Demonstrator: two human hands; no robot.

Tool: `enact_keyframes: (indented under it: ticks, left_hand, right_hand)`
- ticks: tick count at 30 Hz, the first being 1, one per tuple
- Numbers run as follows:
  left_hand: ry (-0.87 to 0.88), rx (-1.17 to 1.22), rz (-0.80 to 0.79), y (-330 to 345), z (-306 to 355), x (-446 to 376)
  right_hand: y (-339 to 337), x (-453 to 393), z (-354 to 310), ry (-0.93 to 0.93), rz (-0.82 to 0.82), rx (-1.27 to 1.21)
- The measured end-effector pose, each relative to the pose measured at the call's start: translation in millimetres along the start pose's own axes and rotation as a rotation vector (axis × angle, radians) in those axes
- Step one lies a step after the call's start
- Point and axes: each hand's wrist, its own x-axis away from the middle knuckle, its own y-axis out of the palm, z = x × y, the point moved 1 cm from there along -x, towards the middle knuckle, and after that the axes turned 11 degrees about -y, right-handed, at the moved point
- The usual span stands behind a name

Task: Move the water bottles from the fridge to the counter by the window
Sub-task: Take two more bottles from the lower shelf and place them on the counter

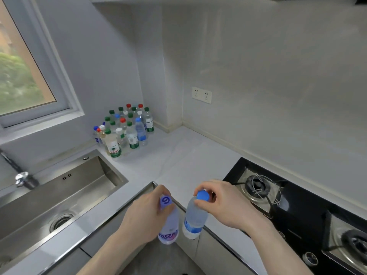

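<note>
My left hand (148, 213) grips the neck of a clear water bottle (168, 231) with a lilac cap and a purple label. My right hand (222, 203) pinches the blue cap of a second clear water bottle (193, 219) with a blue label. Both bottles hang upright in the air just in front of the counter's inner corner. Several bottles (127, 130) with green, red, blue and white caps stand clustered on the pale counter (178, 153) in the far corner, to the right of the window (23, 76).
A steel sink (59, 195) with a tap (23, 179) lies to the left under the window. A black gas hob (297, 207) with two burners takes up the counter on the right. A wall socket (201, 95) sits above the counter.
</note>
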Motion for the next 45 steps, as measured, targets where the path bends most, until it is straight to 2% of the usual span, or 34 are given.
enact_keyframes:
  ticks: [13, 21, 28, 40, 45]
  left_hand:
    - [-0.119, -0.037, 0.059, -11, -7, -162]
    - [-0.165, -0.043, 0.050, -15, -37, -237]
    - [-0.183, -0.053, -0.030, -15, -66, -300]
    - [-0.077, -0.120, -0.113, -7, -133, -422]
    - [-0.047, -0.176, -0.153, 1, -145, -448]
  right_hand:
    - [-18, -172, 73, -0.055, -0.057, -0.022]
    - [-10, -252, 99, -0.045, -0.081, -0.050]
    - [8, -303, 112, 0.012, -0.093, -0.055]
    - [58, -405, 129, 0.146, -0.053, -0.042]
    - [76, -424, 144, 0.192, -0.045, -0.032]
